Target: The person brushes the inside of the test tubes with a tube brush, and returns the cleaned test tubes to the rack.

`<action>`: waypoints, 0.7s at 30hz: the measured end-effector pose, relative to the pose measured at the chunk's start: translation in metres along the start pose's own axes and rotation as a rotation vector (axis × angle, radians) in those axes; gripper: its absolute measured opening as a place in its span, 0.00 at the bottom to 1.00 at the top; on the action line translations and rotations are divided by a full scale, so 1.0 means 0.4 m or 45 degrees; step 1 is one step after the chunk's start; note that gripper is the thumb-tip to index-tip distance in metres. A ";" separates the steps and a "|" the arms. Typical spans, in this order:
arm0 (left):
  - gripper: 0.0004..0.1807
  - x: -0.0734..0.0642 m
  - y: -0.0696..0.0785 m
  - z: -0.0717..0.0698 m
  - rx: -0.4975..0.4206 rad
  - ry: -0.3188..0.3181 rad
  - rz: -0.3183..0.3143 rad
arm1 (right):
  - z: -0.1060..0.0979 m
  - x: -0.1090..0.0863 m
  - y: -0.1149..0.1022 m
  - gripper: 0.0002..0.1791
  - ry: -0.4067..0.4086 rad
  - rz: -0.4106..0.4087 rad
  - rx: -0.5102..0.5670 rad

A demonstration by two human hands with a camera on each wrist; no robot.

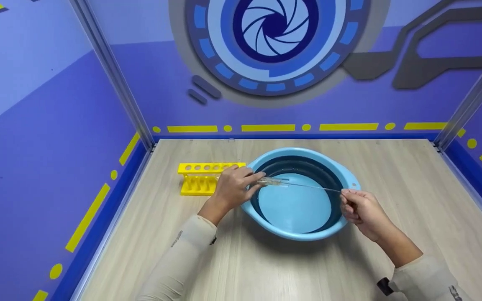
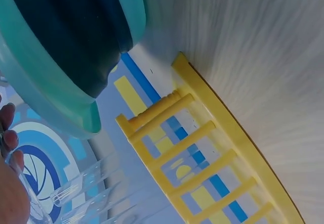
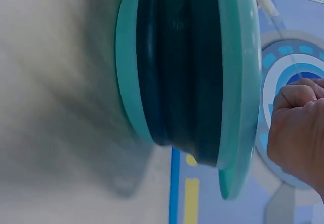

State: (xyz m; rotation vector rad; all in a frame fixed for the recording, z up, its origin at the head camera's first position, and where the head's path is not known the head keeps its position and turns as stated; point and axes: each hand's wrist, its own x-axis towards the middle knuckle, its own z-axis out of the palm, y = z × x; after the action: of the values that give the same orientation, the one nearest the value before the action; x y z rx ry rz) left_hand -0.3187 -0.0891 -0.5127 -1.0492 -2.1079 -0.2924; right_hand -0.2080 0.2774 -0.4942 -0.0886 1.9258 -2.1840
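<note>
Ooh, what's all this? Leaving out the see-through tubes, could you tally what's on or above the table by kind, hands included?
Basin: 1
Yellow rack: 1
Thin rod: 1
Hands: 2, the left hand and the right hand
Total: 5

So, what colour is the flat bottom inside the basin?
Light blue; the basin's flat bottom shows best in the head view.
</note>
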 end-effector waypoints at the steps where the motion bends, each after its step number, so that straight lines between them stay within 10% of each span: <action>1: 0.17 0.001 -0.001 -0.001 0.009 -0.002 0.005 | 0.001 -0.001 -0.002 0.22 -0.007 0.036 0.017; 6: 0.17 0.001 -0.008 -0.009 -0.044 -0.055 -0.012 | 0.019 -0.005 -0.002 0.20 0.136 0.029 -0.193; 12: 0.16 0.002 -0.029 -0.010 -0.154 -0.131 -0.090 | 0.046 0.010 0.018 0.15 0.350 -0.261 -0.607; 21: 0.19 0.015 -0.030 -0.018 -0.401 -0.396 -0.222 | 0.015 0.022 0.047 0.10 0.467 -0.576 -0.751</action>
State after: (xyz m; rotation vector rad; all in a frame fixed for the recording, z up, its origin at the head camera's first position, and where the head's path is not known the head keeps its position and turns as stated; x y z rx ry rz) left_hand -0.3264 -0.0969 -0.5022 -1.1503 -2.4967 -0.5952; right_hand -0.2130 0.2676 -0.5127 -0.2580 2.9618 -1.8730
